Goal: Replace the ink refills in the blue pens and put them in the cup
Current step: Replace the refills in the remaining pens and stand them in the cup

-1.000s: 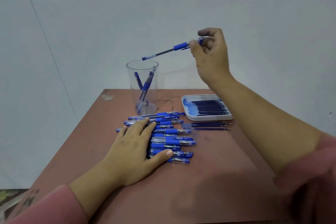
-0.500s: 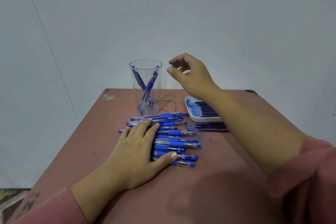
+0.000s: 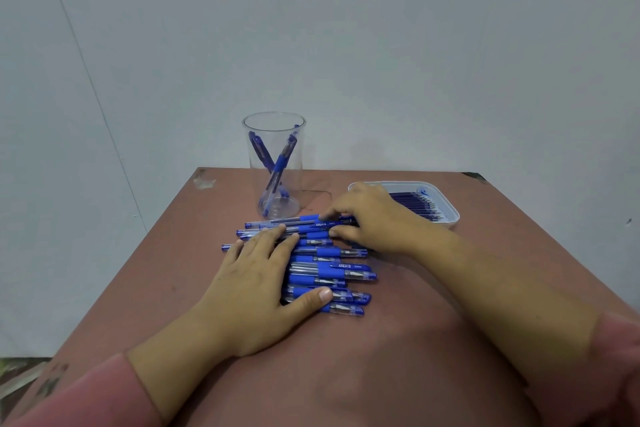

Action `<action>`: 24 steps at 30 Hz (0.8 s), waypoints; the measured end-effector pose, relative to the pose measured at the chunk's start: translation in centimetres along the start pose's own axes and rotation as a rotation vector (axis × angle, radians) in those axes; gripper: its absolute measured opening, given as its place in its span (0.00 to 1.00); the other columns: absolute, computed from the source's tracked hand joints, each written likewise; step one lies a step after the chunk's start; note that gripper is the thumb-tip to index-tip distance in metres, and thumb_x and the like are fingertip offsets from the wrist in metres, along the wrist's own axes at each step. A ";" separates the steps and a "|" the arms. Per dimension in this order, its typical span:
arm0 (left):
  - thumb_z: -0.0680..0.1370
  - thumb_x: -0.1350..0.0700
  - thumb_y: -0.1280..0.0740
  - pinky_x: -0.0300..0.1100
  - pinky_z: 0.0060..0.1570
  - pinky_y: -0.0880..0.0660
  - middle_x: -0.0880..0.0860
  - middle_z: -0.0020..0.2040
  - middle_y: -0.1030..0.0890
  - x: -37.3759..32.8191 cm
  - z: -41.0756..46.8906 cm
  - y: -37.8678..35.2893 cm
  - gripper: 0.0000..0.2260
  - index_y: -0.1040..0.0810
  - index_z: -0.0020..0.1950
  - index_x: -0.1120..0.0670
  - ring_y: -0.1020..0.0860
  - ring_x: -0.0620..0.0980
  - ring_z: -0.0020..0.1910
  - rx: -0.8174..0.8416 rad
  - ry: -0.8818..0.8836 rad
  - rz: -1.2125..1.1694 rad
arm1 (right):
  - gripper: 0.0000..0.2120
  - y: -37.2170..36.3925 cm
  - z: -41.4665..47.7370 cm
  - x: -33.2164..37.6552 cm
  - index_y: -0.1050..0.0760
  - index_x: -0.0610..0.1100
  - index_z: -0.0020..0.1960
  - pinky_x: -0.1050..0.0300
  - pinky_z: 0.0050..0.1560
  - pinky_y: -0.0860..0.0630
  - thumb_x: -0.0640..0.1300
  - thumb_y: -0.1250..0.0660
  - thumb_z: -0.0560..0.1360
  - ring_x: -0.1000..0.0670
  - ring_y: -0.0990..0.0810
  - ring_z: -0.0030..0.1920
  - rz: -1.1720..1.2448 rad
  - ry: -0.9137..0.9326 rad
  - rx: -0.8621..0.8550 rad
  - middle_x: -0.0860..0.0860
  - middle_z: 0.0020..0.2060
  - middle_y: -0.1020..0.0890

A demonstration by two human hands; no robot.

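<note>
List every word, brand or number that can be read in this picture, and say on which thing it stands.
"KREAT": white print on the far pen, between finger and thumb of the right hand; the letters after it are blurred.
"KREAT": on the middle pen of the pile; the small print after it is too blurred to read.
Other pens, clear cup, refill tray: no readable text.

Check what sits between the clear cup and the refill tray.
Head view: only bare table between cup and tray. The right hand, pinching a blue pen, covers the tray's left corner.
</note>
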State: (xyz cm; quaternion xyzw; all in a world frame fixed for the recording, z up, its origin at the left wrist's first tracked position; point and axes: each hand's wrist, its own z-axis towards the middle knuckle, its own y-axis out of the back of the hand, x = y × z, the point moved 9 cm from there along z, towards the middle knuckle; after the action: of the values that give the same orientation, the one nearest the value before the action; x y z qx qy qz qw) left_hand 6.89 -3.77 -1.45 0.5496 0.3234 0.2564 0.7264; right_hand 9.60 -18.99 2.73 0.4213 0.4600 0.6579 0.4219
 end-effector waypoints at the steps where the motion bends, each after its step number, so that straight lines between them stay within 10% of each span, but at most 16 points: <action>1: 0.65 0.21 0.63 0.45 0.75 0.55 0.45 0.78 0.49 0.0 0.0 0.0 0.47 0.51 0.78 0.45 0.50 0.44 0.76 -0.002 0.000 -0.007 | 0.13 0.0 0.0 0.1 0.23 0.53 0.61 0.54 0.59 0.36 0.50 0.33 0.77 0.58 0.35 0.51 0.002 -0.002 -0.009 0.58 0.51 0.20; 8: 0.71 0.24 0.59 0.55 0.75 0.56 0.45 0.78 0.46 -0.9 0.5 2.6 0.41 0.48 0.78 0.45 0.49 0.44 0.76 -0.144 -0.065 -0.050 | 0.07 2.7 -0.9 0.4 0.21 0.50 0.55 0.67 0.45 0.30 0.46 0.34 0.77 0.56 0.24 0.45 0.225 -0.055 -0.090 0.57 0.41 0.21; 12: 0.76 0.34 0.45 0.47 0.69 0.38 0.48 0.70 0.29 -2.2 1.9 5.5 0.29 0.32 0.72 0.48 0.31 0.47 0.68 -0.346 -0.226 -0.039 | 0.05 4.9 -3.1 0.2 0.23 0.57 0.52 0.74 0.45 0.31 0.48 0.34 0.77 0.65 0.24 0.47 0.319 -0.068 -0.131 0.63 0.43 0.21; 19: 0.76 0.43 0.37 0.45 0.38 0.20 0.43 0.46 0.17 -4.3 4.5 6.3 0.13 0.22 0.57 0.46 0.19 0.43 0.42 -0.369 -0.337 -0.119 | 0.07 4.0 -6.2 -1.3 0.22 0.58 0.50 0.62 0.51 0.25 0.46 0.32 0.77 0.59 0.20 0.47 0.520 -0.087 -0.232 0.61 0.43 0.18; 24: 0.77 0.44 0.38 0.44 0.38 0.21 0.42 0.44 0.18 -3.1 4.7 4.5 0.12 0.22 0.57 0.44 0.22 0.40 0.40 -0.347 -0.326 -0.179 | 0.08 3.9 -6.8 -0.9 0.19 0.52 0.52 0.67 0.52 0.29 0.47 0.28 0.73 0.60 0.23 0.51 0.259 0.042 -0.453 0.63 0.45 0.21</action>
State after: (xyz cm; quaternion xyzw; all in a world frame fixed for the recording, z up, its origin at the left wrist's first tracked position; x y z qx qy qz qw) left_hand 8.31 -7.82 4.34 0.4197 0.2004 0.1506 0.8724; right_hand 2.83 -22.35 4.80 0.3577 0.2520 0.8013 0.4079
